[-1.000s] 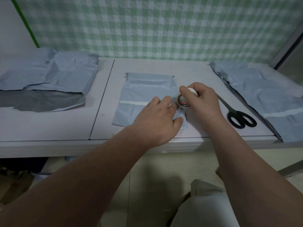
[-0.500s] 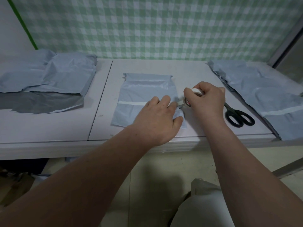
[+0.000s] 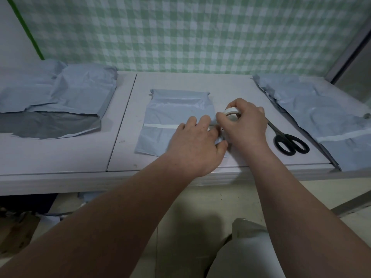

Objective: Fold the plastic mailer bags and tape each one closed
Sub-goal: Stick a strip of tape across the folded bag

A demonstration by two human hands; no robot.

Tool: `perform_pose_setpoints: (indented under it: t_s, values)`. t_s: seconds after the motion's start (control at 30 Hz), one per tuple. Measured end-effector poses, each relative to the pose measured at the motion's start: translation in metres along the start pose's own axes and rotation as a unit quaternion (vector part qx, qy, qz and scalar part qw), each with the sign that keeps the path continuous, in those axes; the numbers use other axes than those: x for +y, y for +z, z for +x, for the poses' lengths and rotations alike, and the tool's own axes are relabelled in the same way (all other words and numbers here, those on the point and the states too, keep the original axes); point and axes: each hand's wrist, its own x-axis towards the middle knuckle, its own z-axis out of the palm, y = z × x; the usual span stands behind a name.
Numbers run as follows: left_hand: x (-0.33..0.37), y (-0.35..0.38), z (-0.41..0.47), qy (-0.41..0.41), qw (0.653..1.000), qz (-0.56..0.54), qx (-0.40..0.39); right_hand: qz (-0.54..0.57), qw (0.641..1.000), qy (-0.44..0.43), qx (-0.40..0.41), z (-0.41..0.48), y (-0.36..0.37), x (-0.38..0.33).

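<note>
Well, one green-and-white checked wall covering (image 3: 180, 33) hangs behind the single flat grey-blue plastic mailer bag (image 3: 170, 111), which is my marker for everything else. One long white table (image 3: 60, 157), made of two panels joined by a seam just left of that mailer bag, carries the lot.

Two heaps of grey-blue plastic mailers lie on it. One crumpled heap (image 3: 70, 97) sits well to the left of the mailer bag with a dark inner face showing along its near edge. The other heap (image 3: 321, 121) sits well to the right and runs to the table's near corner. The bags in each heap overlap too much for me to count them.

The mailer bag itself lies flat, with one white strip (image 3: 160, 126) running across it.

Two bare hands work at the mailer bag's right edge. The left hand (image 3: 196, 147) lies palm down on its near right part, fingers stretched out and pressing the plastic. The right hand (image 3: 247, 125) is touching it, fingers curled round one small white roll of tape (image 3: 231, 113).

One pair of black-handled scissors (image 3: 291, 144) lies to the right of the mailer bag, just past the right hand, blades closed.
</note>
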Motion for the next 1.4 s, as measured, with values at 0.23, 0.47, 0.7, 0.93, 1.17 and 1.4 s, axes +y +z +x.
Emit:
perform_pose_setpoints:
  t_s: [0.23, 0.47, 0.7, 0.93, 1.17, 1.4]
  values:
    - [0.002, -0.005, -0.006, -0.021, 1.0, -0.01, 0.012, -0.099, 0.995, -0.027, -0.007, -0.001, -0.001, -0.003]
    - [-0.021, -0.013, -0.019, -0.062, 0.998, -0.029, 0.012, -0.116, 0.993, -0.033, -0.005, -0.003, 0.0, -0.004]
    - [-0.052, -0.019, -0.038, -0.115, 0.993, 0.006, 0.015, -0.131, 0.991, -0.036, -0.003, -0.004, 0.0, -0.006]
    - [-0.069, -0.023, -0.052, -0.15, 0.988, 0.027, 0.017, -0.141, 0.99, -0.03, -0.002, -0.005, 0.0, -0.007]
    - [-0.076, -0.026, -0.055, -0.18, 0.982, 0.061, 0.003, -0.111, 0.994, -0.014, 0.006, -0.008, -0.004, -0.005]
    - [-0.071, -0.043, -0.036, -0.119, 0.986, 0.027, 0.115, -0.018, 0.999, 0.032, -0.004, -0.01, -0.008, -0.001]
